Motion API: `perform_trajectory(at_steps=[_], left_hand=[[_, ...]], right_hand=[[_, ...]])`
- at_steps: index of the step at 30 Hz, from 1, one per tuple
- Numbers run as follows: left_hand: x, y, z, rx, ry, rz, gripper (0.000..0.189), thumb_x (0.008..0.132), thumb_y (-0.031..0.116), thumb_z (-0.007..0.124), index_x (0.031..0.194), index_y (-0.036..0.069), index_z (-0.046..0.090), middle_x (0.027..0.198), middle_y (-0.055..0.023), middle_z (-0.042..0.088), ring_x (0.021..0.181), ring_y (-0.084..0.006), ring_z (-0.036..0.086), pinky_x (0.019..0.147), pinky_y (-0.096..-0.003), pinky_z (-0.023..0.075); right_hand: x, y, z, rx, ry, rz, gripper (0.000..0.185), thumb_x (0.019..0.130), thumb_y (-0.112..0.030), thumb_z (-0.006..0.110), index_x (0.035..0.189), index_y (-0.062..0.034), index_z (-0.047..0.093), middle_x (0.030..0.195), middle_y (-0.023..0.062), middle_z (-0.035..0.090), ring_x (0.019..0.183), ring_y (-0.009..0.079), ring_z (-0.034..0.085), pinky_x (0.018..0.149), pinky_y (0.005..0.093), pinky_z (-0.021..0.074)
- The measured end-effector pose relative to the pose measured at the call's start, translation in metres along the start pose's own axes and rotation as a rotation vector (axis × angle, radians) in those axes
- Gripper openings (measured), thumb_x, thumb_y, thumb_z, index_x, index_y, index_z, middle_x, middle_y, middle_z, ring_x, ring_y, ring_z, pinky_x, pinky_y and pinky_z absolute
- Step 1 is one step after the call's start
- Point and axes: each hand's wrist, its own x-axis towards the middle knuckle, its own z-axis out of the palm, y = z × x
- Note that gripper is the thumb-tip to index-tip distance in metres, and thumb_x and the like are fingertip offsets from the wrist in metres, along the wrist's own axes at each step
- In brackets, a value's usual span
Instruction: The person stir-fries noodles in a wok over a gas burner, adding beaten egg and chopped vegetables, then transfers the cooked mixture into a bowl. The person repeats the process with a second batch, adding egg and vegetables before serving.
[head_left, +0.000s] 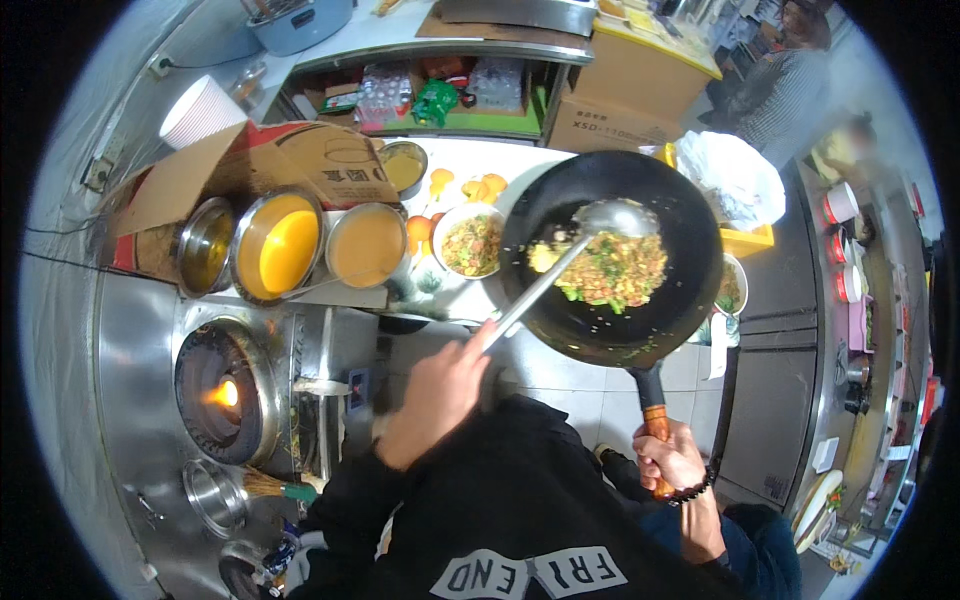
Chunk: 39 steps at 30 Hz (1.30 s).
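Observation:
My left hand (442, 394) grips the long metal handle of a ladle (541, 289). The ladle's head rests in a black wok (600, 341), at the upper edge of a mound of fried rice (619, 274) with egg and green bits. My right hand (671, 459) is closed round the wok's wooden handle (655, 421), and a dark bead bracelet circles that wrist. Just left of the wok stands a white bowl (471, 240) filled with fried rice. A second white bowl (731, 283) of food is partly hidden behind the wok's right side.
A lit wok burner (227, 391) burns at left. Above it stand metal pots of oil (204, 247) and yellow liquid (289, 251), beside a bowl of tan liquid (367, 246). Eggshells (484, 186) lie on the white counter. A plastic bag (731, 176) sits at right. A person (780, 90) is farther back.

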Motion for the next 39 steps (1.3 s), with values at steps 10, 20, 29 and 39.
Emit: perform_trajectory(at_steps=[10,20,29,39], left_hand=[[0.002,-0.116,-0.095,0.437,-0.364,0.319,0.067,0.091,0.006,0.058,0.154,0.025,0.048,0.078,-0.0082,0.051,0.062,-0.0274,0.058,0.053,-0.0411,0.0494],[0.066,-0.089,-0.004,0.168,-0.149,0.152,0.059,0.099,0.01,0.059,0.154,0.004,0.04,0.083,-0.0248,0.063,0.06,-0.0382,0.067,0.055,-0.0462,0.0572],[-0.044,-0.164,-0.103,0.516,-0.244,0.306,0.071,0.087,0.006,0.061,0.155,0.011,0.045,0.079,-0.0083,0.049,0.061,-0.0211,0.057,0.048,-0.033,0.0527],[-0.046,-0.206,-0.11,0.539,-0.194,0.175,0.075,0.082,-0.001,0.062,0.154,0.019,0.051,0.079,-0.009,0.047,0.07,-0.0262,0.061,0.059,-0.0401,0.056]], right_hand=[[0.023,0.02,0.072,0.141,-0.016,-0.052,0.009,0.09,-0.002,0.063,0.092,0.0055,0.057,0.063,0.0036,0.053,0.043,0.011,0.048,0.04,0.029,0.0465],[0.038,0.02,0.148,0.065,0.122,-0.139,0.005,0.09,0.001,0.058,0.09,0.0037,0.054,0.062,0.0056,0.053,0.042,0.0127,0.047,0.038,0.0293,0.0443],[0.057,0.02,0.187,0.051,0.232,-0.191,0.008,0.089,0.0,0.059,0.093,0.0037,0.054,0.062,0.0059,0.052,0.043,0.0135,0.05,0.039,0.03,0.0468],[0.074,0.019,0.201,-0.048,0.304,-0.253,0.007,0.089,0.0,0.057,0.092,0.0045,0.052,0.065,0.0068,0.053,0.044,0.0147,0.051,0.038,0.0314,0.0466]])
